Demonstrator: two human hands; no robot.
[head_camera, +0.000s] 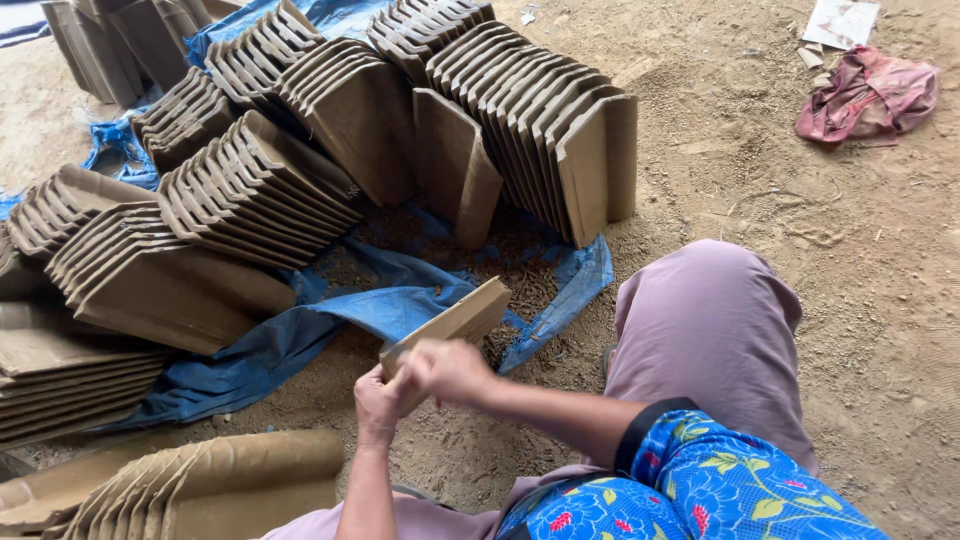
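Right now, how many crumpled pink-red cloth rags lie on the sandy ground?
1. The crumpled pink-red cloth rag lies on the sandy ground at top right, beside a flat pale scrap. Others may be hidden under the grey-brown unfired clay tile stacks.

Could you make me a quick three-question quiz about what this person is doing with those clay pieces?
1. True or false: both hands grip one clay tile.
2. What lies under the stacked tiles? A) blue tarp B) wooden pallet C) metal tray
3. What lies crumpled on the dirt at top right?

Key
1. True: the left hand and right hand hold the tile.
2. A: the blue tarp lies beneath the stacked tiles.
3. A reddish cloth.
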